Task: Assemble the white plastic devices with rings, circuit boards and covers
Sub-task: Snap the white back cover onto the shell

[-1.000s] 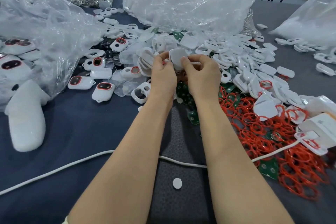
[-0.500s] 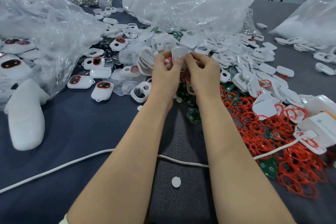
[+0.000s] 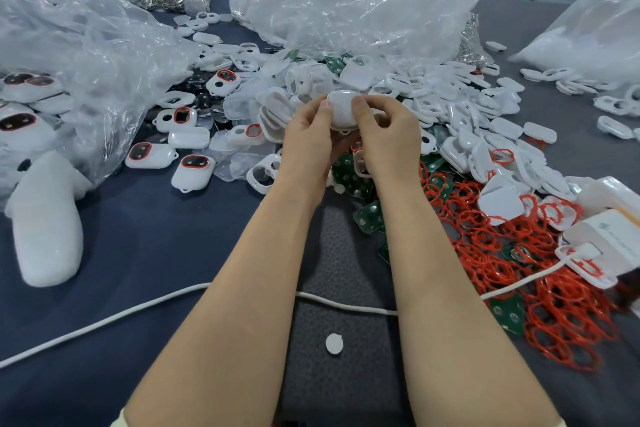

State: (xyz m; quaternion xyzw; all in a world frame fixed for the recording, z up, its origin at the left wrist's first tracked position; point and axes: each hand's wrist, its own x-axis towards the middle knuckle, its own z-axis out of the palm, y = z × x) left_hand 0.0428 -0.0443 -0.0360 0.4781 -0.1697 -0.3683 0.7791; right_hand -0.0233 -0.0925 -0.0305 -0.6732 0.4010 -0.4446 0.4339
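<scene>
Both hands sit together at 12 o'clock in the head view. Your left hand [image 3: 311, 139] and right hand [image 3: 384, 135] each pinch the same white device shell [image 3: 341, 107], thumbs pressing its smooth back, just above the parts heap. My read is a cover press-fit. The seam faces away, so I can't tell if it's seated.

From your hands:
- red rings [image 3: 519, 253] at 4
- green circuit boards [image 3: 369, 218] at 5
- loose white covers [image 3: 467, 121] at 3
- finished devices [image 3: 192, 172] with red-rimmed windows at 9

Risks:
- Uneven thumb pressure could click one edge in and leave the other proud.
- A ring squeezed out of place would block closure.
- The glossy shell could slip out and vanish among lookalikes.
- The white cable [image 3: 138, 308] crosses at 6, below your forearms, so it's a snag hazard.
</scene>
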